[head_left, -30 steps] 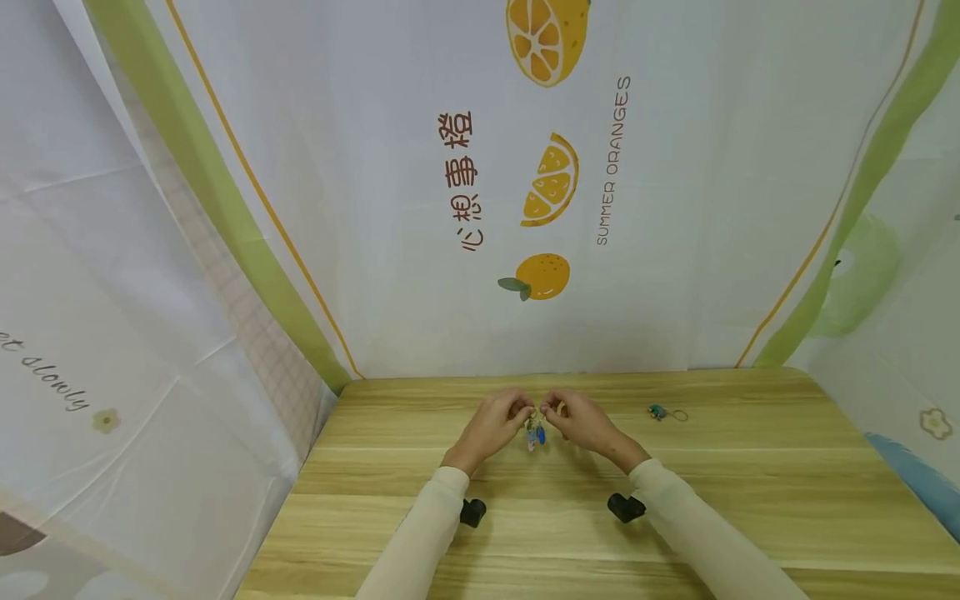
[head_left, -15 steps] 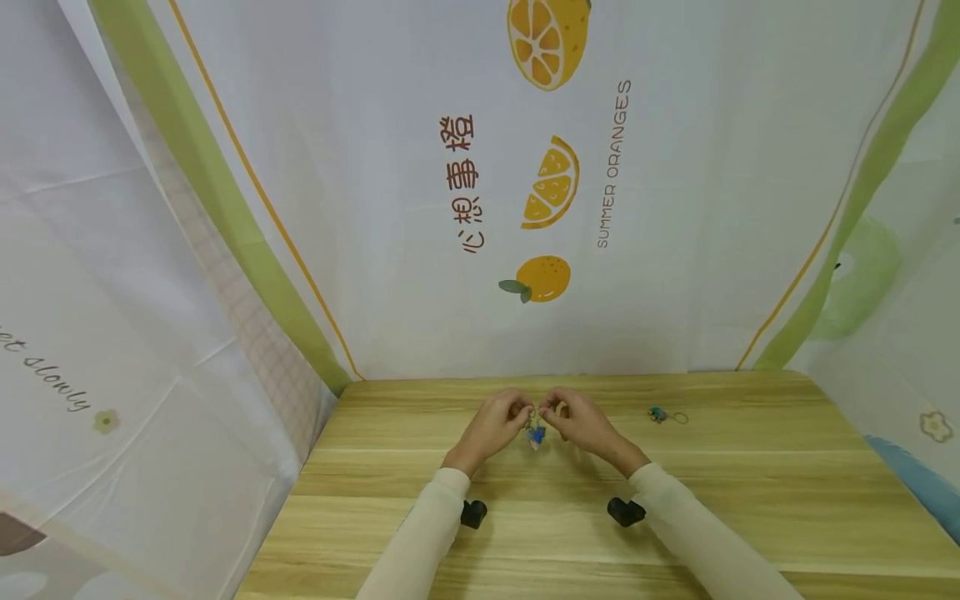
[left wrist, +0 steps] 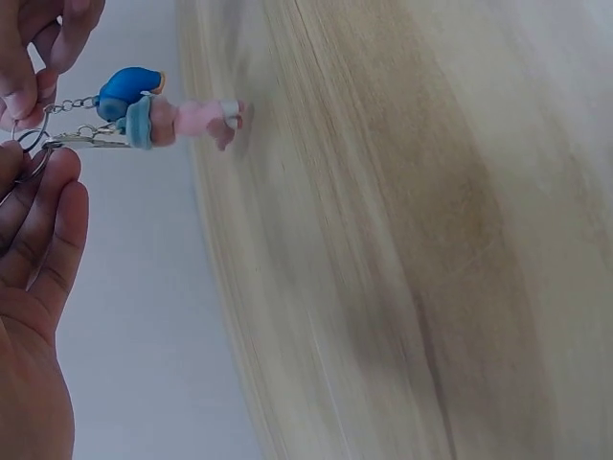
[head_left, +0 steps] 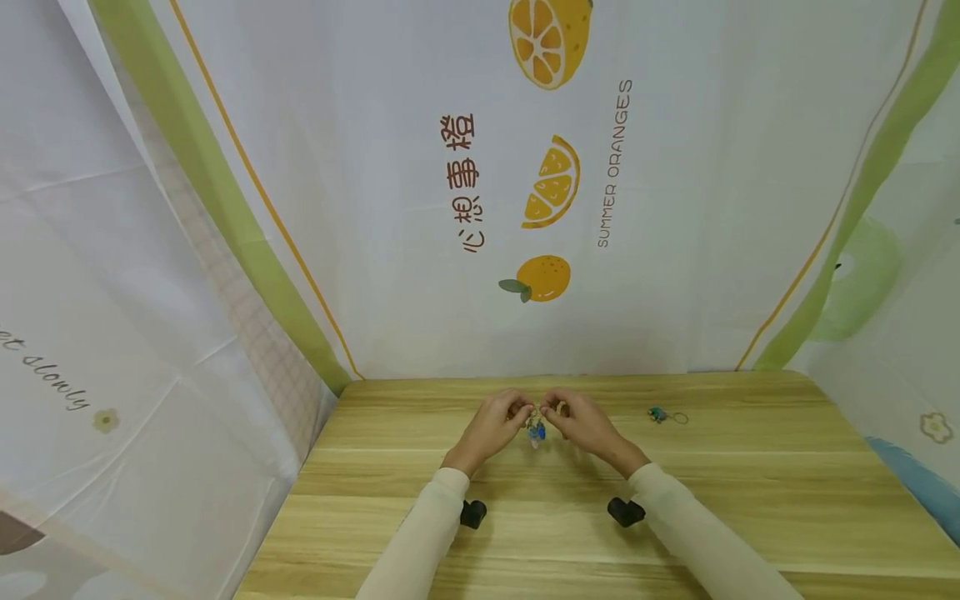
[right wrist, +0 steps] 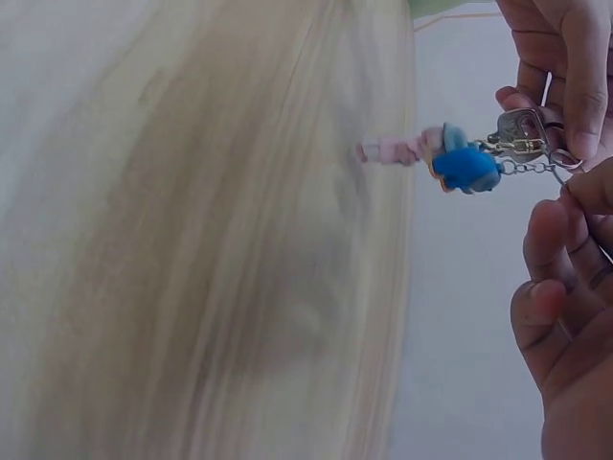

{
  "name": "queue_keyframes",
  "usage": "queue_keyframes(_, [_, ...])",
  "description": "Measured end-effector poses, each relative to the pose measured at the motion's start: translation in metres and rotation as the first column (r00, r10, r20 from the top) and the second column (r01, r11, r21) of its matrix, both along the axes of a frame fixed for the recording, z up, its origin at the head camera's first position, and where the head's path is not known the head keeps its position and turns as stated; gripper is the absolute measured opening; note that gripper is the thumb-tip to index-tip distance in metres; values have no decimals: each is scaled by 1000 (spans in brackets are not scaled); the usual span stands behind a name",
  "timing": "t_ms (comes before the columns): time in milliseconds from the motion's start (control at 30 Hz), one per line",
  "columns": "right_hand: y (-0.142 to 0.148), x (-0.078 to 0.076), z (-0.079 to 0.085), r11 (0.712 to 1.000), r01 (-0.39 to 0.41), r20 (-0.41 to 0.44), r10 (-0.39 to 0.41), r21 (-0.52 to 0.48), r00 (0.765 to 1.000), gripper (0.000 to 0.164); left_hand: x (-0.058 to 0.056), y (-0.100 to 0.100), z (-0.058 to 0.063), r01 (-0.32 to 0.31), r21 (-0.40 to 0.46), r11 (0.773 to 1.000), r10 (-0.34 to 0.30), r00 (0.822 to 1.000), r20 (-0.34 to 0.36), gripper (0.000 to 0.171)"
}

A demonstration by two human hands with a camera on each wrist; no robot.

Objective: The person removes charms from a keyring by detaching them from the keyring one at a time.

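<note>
Left hand (head_left: 490, 425) and right hand (head_left: 585, 423) pinch small key rings (left wrist: 34, 140) at the lower centre of the frame.
Cream sleeves (head_left: 420, 537) slant inward from the bottom edge, fingertips nearly meeting above the desk (head_left: 540, 550); a pink figure (left wrist: 196, 120) and a blue charm (left wrist: 129, 89) dangle between the hands. Fingertips cover part of the metal, so which ring each hand grips is hard to tell. Further right lies a green charm (head_left: 657, 415), too small to make out clearly. Writing, left to right: "et slowly" (head_left: 45, 371), cut off at the left edge; "心想事橙" (head_left: 467, 183) at upper centre; "SUMMER ORANGES" (head_left: 615, 164) right of it.
</note>
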State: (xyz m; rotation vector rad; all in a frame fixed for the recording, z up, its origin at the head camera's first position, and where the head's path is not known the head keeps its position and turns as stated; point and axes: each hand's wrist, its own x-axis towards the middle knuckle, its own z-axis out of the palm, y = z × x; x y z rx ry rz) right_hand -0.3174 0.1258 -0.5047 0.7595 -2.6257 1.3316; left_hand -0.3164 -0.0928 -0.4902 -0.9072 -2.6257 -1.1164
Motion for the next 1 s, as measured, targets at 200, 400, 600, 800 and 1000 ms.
queue_keyframes(200, [3, -1, 2, 994, 9, -143, 7, 108, 990, 6, 1, 2, 2, 9, -12, 1000, -9, 1000, -11, 17])
queue_keyframes(400, [5, -2, 1, 987, 28, -248, 13, 161, 969, 4, 1, 4, 1, 26, -15, 1000, -27, 1000, -8, 17])
queue_keyframes(600, [5, -2, 2, 987, 52, -302, -3, 154, 953, 5, 0, 5, 1, 35, -17, 999, -35, 999, 0, 17])
queue_keyframes(800, [3, -1, 2, 989, 66, -336, -17, 135, 942, 6, 0, 6, -1, 28, -9, 1000, -28, 999, 19, 17])
queue_keyframes(1000, [3, 0, 1, 990, 80, -306, -40, 120, 951, 9, 0, 7, -2, 20, -9, 1000, -20, 1000, 22, 16])
